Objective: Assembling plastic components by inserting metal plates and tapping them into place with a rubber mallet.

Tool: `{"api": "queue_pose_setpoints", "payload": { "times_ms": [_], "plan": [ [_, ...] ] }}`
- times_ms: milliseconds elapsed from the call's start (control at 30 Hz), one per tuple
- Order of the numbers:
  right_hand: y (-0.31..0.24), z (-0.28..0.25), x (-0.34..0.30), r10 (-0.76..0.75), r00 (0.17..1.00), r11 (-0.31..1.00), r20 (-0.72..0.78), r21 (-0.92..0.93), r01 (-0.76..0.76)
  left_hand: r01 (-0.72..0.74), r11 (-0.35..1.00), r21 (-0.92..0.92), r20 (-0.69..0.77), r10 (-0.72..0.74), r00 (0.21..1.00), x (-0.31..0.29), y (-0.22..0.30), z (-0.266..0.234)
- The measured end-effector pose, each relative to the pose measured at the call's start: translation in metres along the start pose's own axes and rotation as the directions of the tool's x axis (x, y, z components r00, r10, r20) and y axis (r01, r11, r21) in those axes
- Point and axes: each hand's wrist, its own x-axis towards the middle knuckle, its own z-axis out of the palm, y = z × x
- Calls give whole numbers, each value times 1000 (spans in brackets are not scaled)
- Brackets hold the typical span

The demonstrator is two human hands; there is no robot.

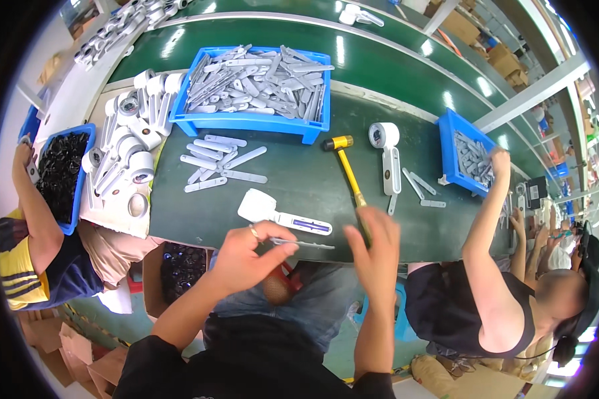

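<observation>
My left hand (249, 256) is closed, pinching a thin grey handle cover strip (313, 245) between thumb and finger at the table's near edge. Just beyond it lies a white handheld device (258, 205) with a broad head and a long handle, a blue-purple strip showing in the handle. My right hand (377, 249), slightly blurred, has thumb and fingers apart over the lower handle of a yellow hammer (351, 174); no grip on it shows. The hammer's black-and-yellow head rests farther up the table. Several loose grey cover strips (223, 161) lie beyond the device.
A blue bin (246, 122) heaped with grey strips stands at the back. White round-headed devices (123, 149) pile up on the left, another (384, 136) lies right of the hammer. Co-workers flank me; one reaches into a blue bin (450, 149) at right. A green conveyor (259, 33) runs behind.
</observation>
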Motion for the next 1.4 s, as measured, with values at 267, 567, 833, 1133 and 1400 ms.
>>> {"api": "queue_pose_setpoints", "payload": {
  "times_ms": [267, 567, 833, 1133, 1400],
  "plan": [
    [29, 27, 21, 148, 989, 970, 29, -197, -140, 18, 939, -344, -73, -45, 996, -17, 0, -3],
    [-61, -10, -66, 451, 821, 570, 351, 595, -567, 154, 927, -342, 75, -137, 988, -25, -7, 14],
    [-40, 1, -50, 479, 777, 474, 408, 625, -620, -319, 853, 413, 19, 342, 940, -2, -1, 2],
    [-29, 28, 8, 470, 727, 524, 500, 504, -686, -421, 656, 627, 89, 476, 875, 37, -33, -32],
    [-27, 33, 12, 407, 774, 698, 484, 382, -606, -508, 623, 596, 118, 557, 822, 42, -43, -35]
  ]
}}
